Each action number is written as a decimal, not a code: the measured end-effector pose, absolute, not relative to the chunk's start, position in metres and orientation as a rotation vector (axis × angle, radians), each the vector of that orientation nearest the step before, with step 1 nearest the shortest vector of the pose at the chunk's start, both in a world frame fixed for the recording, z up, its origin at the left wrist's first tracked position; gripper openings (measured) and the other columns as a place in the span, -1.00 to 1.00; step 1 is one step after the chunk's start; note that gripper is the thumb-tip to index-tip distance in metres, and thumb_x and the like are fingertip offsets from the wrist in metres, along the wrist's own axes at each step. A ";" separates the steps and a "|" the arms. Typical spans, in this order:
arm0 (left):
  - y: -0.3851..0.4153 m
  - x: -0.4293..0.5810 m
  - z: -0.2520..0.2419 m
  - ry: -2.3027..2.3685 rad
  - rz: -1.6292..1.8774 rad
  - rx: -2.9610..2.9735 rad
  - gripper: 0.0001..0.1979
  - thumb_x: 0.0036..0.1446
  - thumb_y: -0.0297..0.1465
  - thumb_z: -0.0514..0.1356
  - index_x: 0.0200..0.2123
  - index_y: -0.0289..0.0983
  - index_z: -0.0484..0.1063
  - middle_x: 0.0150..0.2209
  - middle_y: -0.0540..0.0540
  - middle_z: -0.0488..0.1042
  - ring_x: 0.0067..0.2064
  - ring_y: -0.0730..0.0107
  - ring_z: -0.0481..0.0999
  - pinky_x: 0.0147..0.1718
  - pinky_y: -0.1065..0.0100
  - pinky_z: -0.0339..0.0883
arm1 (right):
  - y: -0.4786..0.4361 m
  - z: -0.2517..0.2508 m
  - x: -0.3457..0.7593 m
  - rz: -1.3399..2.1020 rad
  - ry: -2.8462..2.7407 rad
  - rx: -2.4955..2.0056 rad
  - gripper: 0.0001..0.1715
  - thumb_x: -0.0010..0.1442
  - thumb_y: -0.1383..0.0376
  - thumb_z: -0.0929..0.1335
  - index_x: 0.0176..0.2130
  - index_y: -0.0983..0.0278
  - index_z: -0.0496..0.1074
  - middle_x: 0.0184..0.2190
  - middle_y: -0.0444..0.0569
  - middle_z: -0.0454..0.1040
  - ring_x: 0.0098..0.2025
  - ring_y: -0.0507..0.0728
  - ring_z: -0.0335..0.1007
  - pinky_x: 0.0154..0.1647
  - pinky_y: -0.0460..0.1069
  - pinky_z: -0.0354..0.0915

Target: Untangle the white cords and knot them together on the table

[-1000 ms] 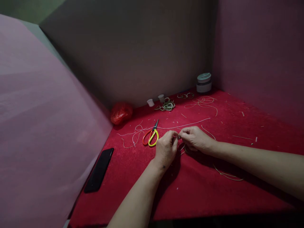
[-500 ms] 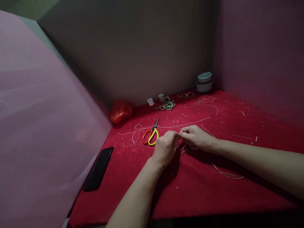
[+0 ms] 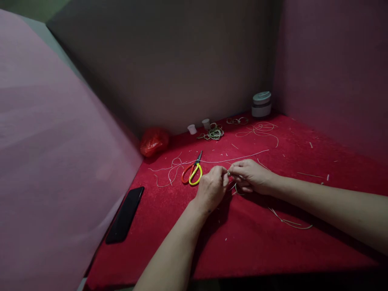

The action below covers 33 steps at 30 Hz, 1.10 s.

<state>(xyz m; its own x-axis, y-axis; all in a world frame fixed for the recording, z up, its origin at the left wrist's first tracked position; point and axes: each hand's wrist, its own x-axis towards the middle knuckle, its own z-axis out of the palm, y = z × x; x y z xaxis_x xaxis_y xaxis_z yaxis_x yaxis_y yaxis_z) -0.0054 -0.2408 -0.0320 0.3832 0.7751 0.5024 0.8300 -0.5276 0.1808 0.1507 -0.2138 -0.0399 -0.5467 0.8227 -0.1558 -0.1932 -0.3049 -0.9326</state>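
Observation:
My left hand (image 3: 213, 184) and my right hand (image 3: 251, 176) meet fingertip to fingertip above the red cloth. Both are pinched on a thin cord (image 3: 235, 188), whose pale strands hang below the right fingers. A small greenish bit, perhaps a knot, shows between the fingertips; its detail is too small to tell. Just left of my left hand lie scissors (image 3: 194, 171) with one red and one yellow handle, blades pointing away. A long pale string (image 3: 242, 157) runs behind both hands.
A black phone (image 3: 125, 214) lies at the left edge of the red cloth (image 3: 257, 250). Along the back are a red plastic bag (image 3: 154, 141), white cups (image 3: 192, 129), a greenish cord bundle (image 3: 215, 132) and a lidded jar (image 3: 261, 105). Loose strands (image 3: 286, 221) lie at right.
The right fingers have shifted slightly and loosened at the tips, so a small greenish bit of the cord now shows between the hands. The left hand has hardly moved.

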 end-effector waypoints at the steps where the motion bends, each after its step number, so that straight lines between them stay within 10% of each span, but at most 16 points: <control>1: -0.241 -0.005 -0.031 -1.482 -0.856 -2.525 -0.92 0.15 -0.46 0.02 -0.35 -0.29 0.29 -0.44 -0.04 0.44 -0.42 0.44 0.43 -0.44 0.45 0.24 | -0.214 -0.040 0.150 1.921 -1.224 -0.855 -0.72 0.02 0.25 0.32 -0.58 0.29 0.17 -0.74 -0.27 0.07 -0.78 -0.15 -0.16 -0.83 -0.19 -0.13; 33: -0.246 -0.002 -0.027 -1.550 -0.960 -2.540 -0.91 0.11 -0.49 0.03 -0.40 -0.28 0.31 -0.51 0.02 0.39 -0.50 0.55 0.34 -0.47 0.51 0.15 | -0.217 -0.038 0.150 1.943 -1.239 -0.782 -0.74 0.05 0.27 0.31 -0.56 0.28 0.15 -0.76 -0.30 -0.04 -0.76 -0.13 -0.15 -0.80 -0.18 -0.05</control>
<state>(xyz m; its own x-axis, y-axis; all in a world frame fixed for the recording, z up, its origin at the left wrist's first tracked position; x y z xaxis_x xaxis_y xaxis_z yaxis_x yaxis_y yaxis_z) -0.0018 -0.2459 -0.0266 0.3200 0.8006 0.5066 0.8099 -0.5086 0.2922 0.1499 -0.2170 -0.0379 -0.5780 0.8070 -0.1207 -0.2314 -0.3039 -0.9242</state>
